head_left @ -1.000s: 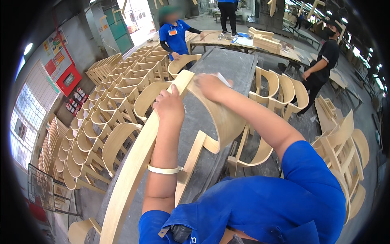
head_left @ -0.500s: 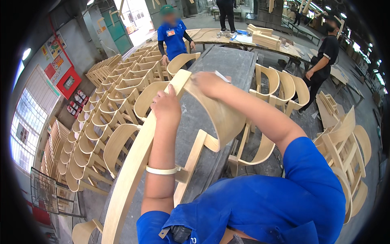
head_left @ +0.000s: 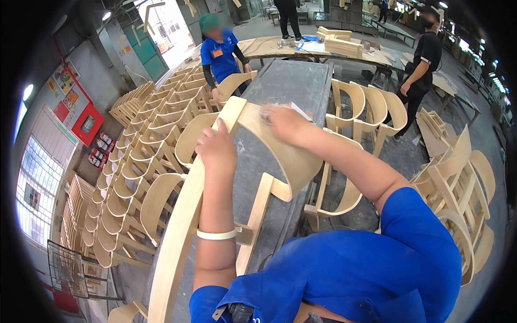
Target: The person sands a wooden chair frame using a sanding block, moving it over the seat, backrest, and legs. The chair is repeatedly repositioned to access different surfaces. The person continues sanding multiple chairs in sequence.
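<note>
A pale wooden chair frame (head_left: 180,237) lies tilted on the grey table in front of me, its long curved leg running toward my body. My left hand (head_left: 217,144) is wrapped over that leg near its top end, index finger stretched along the wood. Against the upper edge of the curved backrest (head_left: 301,164) rests my right hand (head_left: 285,124), its fingers bent and slightly blurred. A whitish flat piece (head_left: 300,111) shows just behind the right hand; whether the fingers hold it is hidden. A cream band (head_left: 217,234) circles my left wrist.
Rows of similar chair frames (head_left: 126,191) crowd the left side. More stand right of the table (head_left: 291,81) and in a pile (head_left: 458,188) at far right. A person in blue (head_left: 222,59) stands beyond the chairs; another in black (head_left: 423,70) stands at right.
My right hand has slid a little nearer and to the right along the backrest's edge. My left hand keeps its hold. The view has shifted slightly, and the person in blue leans differently.
</note>
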`<state>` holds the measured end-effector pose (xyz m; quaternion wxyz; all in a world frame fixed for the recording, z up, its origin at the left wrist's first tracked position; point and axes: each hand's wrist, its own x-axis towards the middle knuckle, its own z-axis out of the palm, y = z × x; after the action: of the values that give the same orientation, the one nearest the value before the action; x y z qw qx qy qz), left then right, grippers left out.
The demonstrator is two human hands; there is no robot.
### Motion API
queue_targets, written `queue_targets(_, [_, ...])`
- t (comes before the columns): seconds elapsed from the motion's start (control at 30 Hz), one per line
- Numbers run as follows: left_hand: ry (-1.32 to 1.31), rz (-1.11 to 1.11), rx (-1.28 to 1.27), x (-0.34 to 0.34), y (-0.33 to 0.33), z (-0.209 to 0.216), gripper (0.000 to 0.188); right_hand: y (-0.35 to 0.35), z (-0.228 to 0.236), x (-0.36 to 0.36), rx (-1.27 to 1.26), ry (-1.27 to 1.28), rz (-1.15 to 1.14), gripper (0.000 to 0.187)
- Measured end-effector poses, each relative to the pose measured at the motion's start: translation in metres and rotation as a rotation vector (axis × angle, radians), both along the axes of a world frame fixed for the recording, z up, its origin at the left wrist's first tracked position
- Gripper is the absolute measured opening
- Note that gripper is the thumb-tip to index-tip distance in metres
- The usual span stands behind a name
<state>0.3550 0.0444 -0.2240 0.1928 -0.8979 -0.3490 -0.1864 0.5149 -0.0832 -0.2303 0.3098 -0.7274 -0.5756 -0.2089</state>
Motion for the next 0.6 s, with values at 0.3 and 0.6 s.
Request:
queue_targets(0.3, [0.041, 0.007, -0.108, 0.0, -0.002, 0.009, 0.063, 0.032, 0.009, 0.006, -0.218, 0.127, -0.037, 0.023])
queue_targets(0.6, [0.022, 0.02, -0.183, -0.001, 0.008, 0.019, 0.076, -0.002, -0.004, -0.008, -0.157, 0.061, -0.001, 0.04])
